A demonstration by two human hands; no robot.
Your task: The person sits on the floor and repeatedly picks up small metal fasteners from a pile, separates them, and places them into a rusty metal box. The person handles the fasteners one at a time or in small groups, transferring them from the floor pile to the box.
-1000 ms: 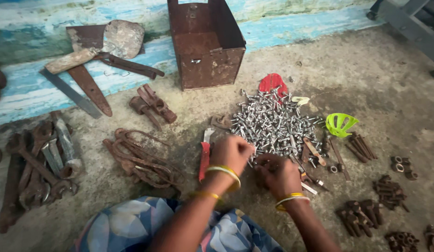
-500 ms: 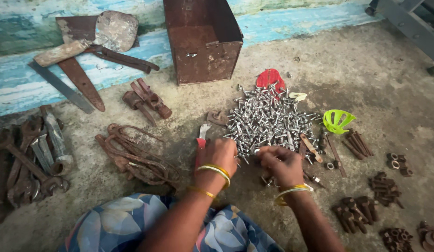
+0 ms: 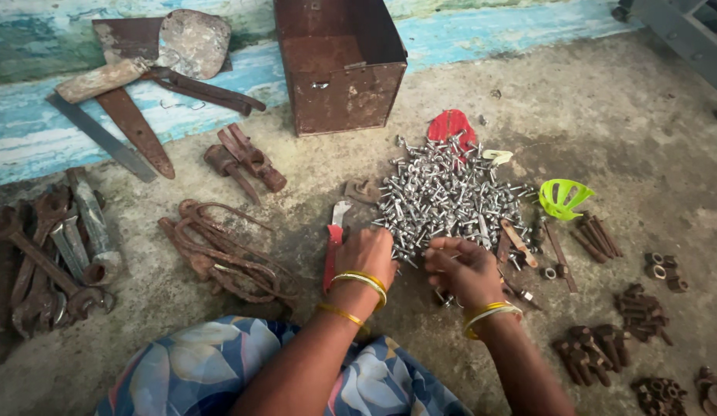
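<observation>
A heap of shiny silver bolts lies on the concrete floor in front of me. My left hand, with gold bangles at the wrist, rests curled at the heap's near left edge, beside red-handled pliers. My right hand is at the heap's near edge, fingers pinched together over the bolts; whether it holds one is hidden. A few loose bolts lie just under that hand.
A rusty open metal box stands behind the heap. Rusty spanners lie far left, rusty chain and hooks left of my hands, small piles of rusty bolts at right. A green plastic piece and red piece border the heap.
Both hands have stayed at the heap's near edge; the left hand has shifted slightly toward the pliers. The view has tilted a little lower.
</observation>
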